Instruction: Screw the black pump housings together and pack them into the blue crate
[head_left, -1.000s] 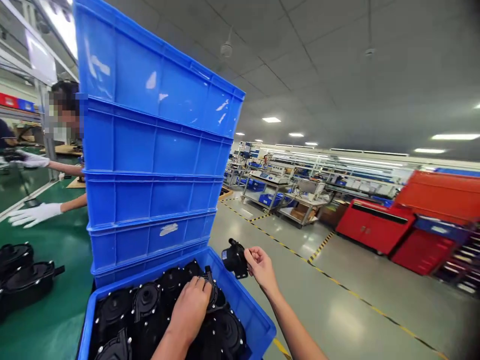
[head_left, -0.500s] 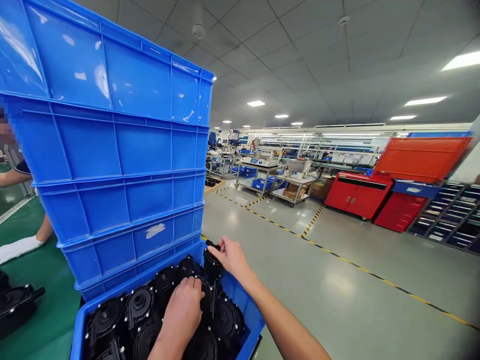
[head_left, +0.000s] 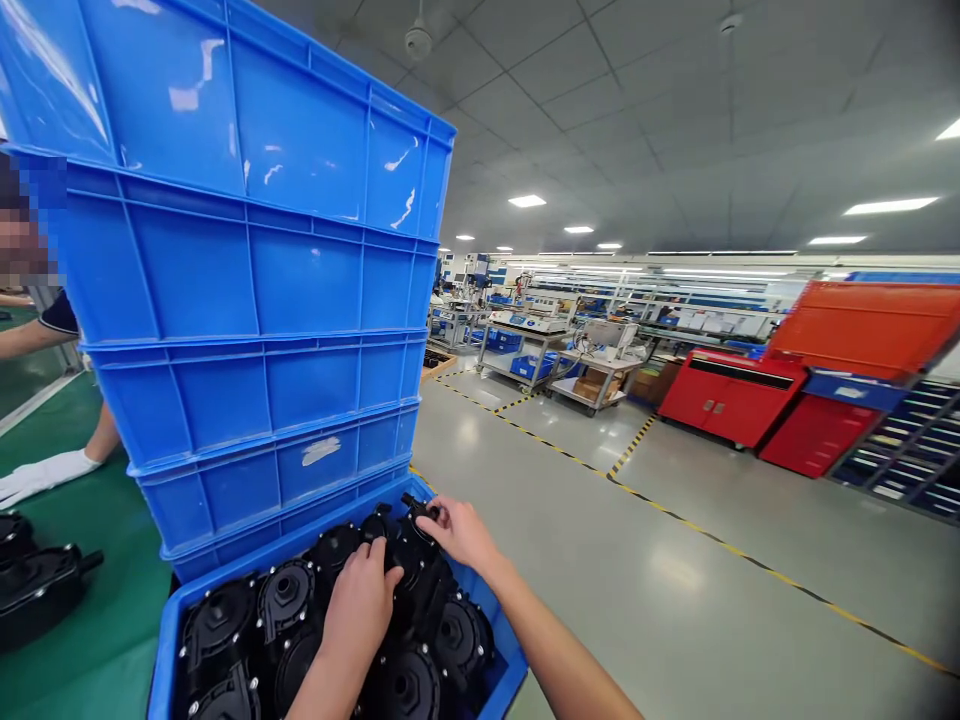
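A blue bin holds several round black plastic housings that look like pump bodies, with a central spout and small metal screws on the rim. At its far right corner, my right hand has thumb and fingers closed on a black pump housing, which sits tilted among the others. My left hand hovers low over the middle of the bin, thumb apart from the fingers. Its fingertips touch or nearly touch a housing near the back; exact contact is hidden.
Stacked blue crates rise directly behind the bin. On the left, a green tabletop carries more black housings. A co-worker's white-gloved hand rests there. Grey floor with striped tape, carts and red cabinets lie to the right.
My left hand has drawn back leftward off a housing, thumb spreading away. The housing at my right hand sits lower and more tilted in the corner. The view has shifted slightly.
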